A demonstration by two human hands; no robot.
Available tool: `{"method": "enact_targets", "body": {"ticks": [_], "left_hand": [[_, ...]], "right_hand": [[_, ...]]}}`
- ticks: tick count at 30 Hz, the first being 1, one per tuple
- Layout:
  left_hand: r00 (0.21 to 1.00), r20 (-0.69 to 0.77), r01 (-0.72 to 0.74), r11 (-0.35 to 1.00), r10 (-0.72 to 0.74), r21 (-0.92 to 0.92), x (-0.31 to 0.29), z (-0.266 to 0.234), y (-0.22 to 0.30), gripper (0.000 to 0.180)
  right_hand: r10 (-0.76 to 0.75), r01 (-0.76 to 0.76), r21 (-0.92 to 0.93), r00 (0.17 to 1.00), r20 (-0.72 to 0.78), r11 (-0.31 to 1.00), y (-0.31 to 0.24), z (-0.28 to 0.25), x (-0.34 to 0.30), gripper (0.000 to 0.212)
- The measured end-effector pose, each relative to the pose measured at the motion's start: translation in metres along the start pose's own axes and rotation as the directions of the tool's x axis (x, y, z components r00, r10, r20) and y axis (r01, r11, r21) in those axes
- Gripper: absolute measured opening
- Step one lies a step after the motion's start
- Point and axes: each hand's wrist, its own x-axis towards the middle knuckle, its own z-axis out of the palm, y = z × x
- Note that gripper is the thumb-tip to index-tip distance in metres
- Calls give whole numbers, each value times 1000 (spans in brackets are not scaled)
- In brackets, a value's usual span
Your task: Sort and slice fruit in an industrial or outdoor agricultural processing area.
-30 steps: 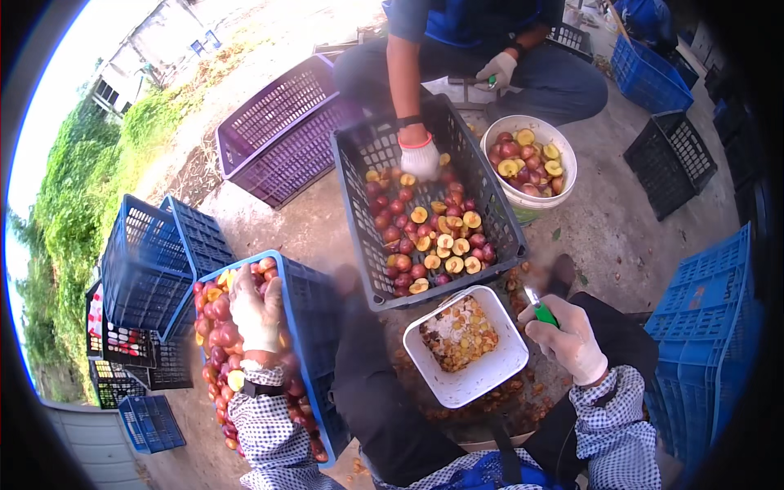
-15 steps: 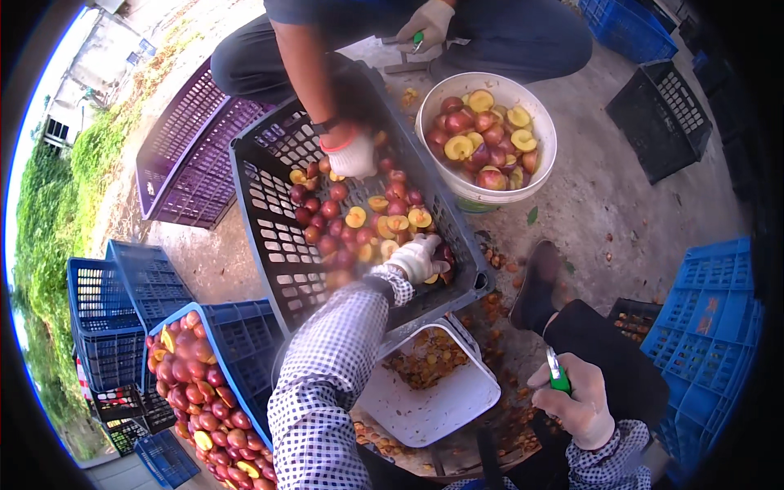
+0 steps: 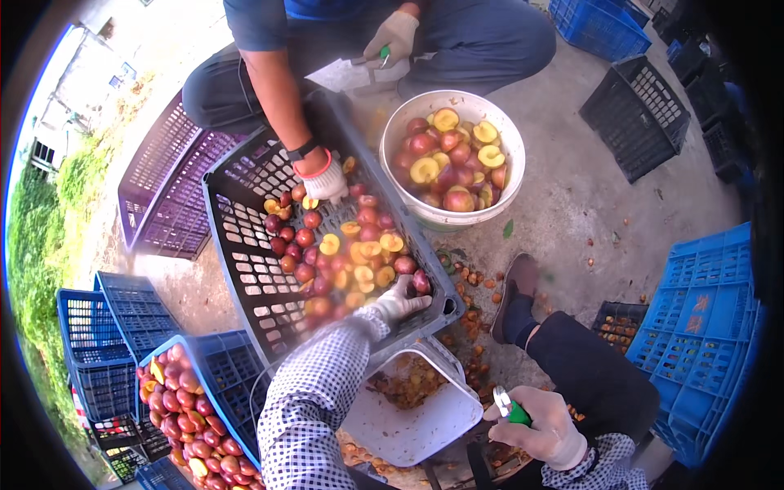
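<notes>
My gloved left hand (image 3: 402,300) reaches into the near right corner of a black slatted crate (image 3: 245,278). Its thumb and fingers close round a dark red plum (image 3: 420,282). Whole plums and yellow-fleshed halves (image 3: 367,265) lie beside it, partly blurred. At the lower right my gloved right hand (image 3: 543,429) grips a small green-handled knife (image 3: 516,412), its short metal blade pointing up. A co-worker's gloved hand (image 3: 325,181) is in the far part of the same crate; their other hand (image 3: 395,37) holds a green-handled tool.
A white bucket (image 3: 510,192) of cut plums stands beyond the crate. Below my left arm, a white square tub (image 3: 441,420) contains brownish scraps. At left, a blue crate (image 3: 224,367) is beside heaped plums (image 3: 192,416). Stacked blue crates (image 3: 694,310) stand at right.
The view has shifted, so the crate and bucket sit further left. My left hand has gone from dark plums at the crate's edge to gripping one in the corner. The knife stays in my right hand.
</notes>
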Motion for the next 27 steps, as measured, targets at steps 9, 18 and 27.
{"method": "enact_targets", "body": {"ticks": [9,18,27], "left_hand": [[958,-284,-37,999,31,-16,54,-7,-71,64],[984,49,-92,719,173,-689,13,-15,-38,38],[992,-40,-109,636,123,-764,-13,-10,1,26]], "right_hand": [[-146,141,181,989,18,973,-8,18,2,26],[-160,149,224,986,35,963,-7,30,9,27],[-117,99,214,991,71,972,-7,25,17,26]]}}
